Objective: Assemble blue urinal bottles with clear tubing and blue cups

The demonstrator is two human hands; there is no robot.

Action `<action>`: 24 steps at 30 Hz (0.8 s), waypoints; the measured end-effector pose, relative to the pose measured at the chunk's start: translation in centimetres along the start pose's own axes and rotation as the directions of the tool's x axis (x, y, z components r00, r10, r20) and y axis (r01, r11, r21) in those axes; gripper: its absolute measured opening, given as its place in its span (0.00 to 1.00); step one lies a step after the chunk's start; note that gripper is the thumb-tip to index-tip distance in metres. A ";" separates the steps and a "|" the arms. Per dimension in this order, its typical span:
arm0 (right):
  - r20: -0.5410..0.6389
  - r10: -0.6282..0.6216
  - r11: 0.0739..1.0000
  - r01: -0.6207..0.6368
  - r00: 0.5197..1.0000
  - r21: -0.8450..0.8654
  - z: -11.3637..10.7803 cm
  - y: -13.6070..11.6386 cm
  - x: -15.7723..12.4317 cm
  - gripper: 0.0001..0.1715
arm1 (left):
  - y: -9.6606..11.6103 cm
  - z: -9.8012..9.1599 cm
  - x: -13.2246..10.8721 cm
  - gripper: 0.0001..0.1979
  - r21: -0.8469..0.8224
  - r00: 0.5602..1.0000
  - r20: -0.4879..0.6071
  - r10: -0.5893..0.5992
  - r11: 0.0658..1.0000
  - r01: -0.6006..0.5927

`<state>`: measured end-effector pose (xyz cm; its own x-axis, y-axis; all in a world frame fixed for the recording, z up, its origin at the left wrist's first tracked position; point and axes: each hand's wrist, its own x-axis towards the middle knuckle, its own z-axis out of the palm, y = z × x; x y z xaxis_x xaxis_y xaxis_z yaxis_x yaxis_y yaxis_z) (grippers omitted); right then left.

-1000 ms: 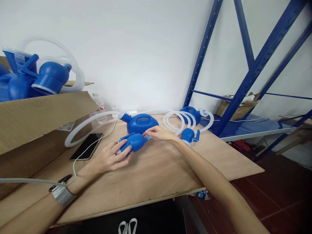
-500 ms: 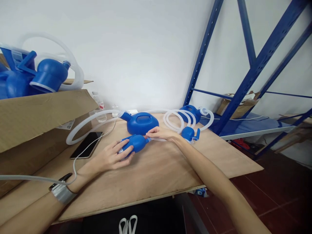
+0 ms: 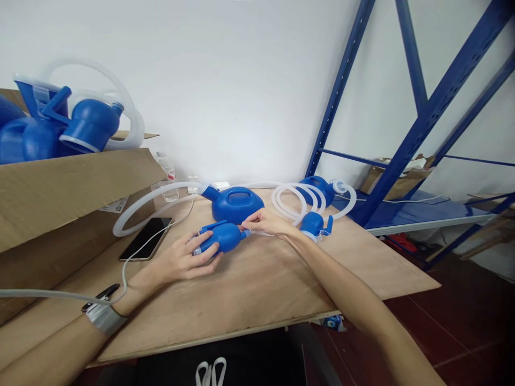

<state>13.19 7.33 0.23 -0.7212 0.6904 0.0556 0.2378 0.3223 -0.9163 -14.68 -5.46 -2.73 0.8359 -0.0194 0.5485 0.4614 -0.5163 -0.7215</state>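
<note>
Head camera view: a person's left hand (image 3: 189, 257) is curving half-open around the wide end of a blue bulb-shaped piece (image 3: 226, 237), which is lying on its side near the middle of the tabletop (image 3: 241, 300). Its right hand (image 3: 263, 221) is bunching its fingertips at the piece's narrow neck; whether they are gripping the neck or something small beside it, I cannot tell.

The round, smooth body is probably inviting a roll or slip if the left fingers are resting too loosely. A sideways pull at the neck could be twisting the piece askew. A grey cable (image 3: 124, 276) is running over the left wrist and across a phone (image 3: 147, 233), so a sharp arm movement could be dragging it.

Behind the piece, a blue handled container (image 3: 237, 209) is standing close by, near a coiled translucent hose (image 3: 289, 193). The tabletop is showing pale wood grain. At left, a cardboard box (image 3: 80, 177) is holding more blue parts; at right, a blue metal rack (image 3: 438, 96) is rising before a white wall (image 3: 221, 91), above dark red floor tiles (image 3: 450, 343).
</note>
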 end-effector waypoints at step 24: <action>0.061 0.073 0.995 -0.078 0.995 0.070 1.0 -0.7 -0.1 0.32 | 0.3 0.4 -1.1 0.11 0.005 0.997 -0.019 0.074 0.997 -0.074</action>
<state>12.41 6.38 0.46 -0.7399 0.6718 -0.0358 0.2467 0.2214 -0.9434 -15.36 -5.27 -3.68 0.8618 -0.0742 0.5018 0.4000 -0.5091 -0.7621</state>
